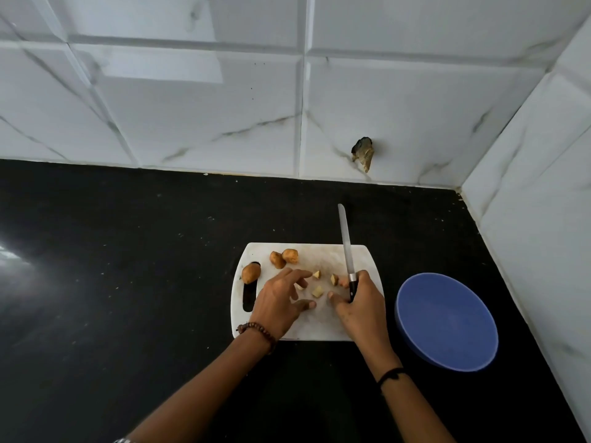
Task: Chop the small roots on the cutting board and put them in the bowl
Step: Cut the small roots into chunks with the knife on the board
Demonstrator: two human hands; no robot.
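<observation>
We are gripping the knife in our right hand; our left hand, fingers spread loose, is hovering at the cut pieces lying between both hands on the cutting board (bowl waiting rightward).

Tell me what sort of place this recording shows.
Probably a home kitchen corner: a black counter, glossy white marble-look wall tiles, and a white cutting board carrying small roots, with a knife held over it and a blue bowl beside.
</observation>
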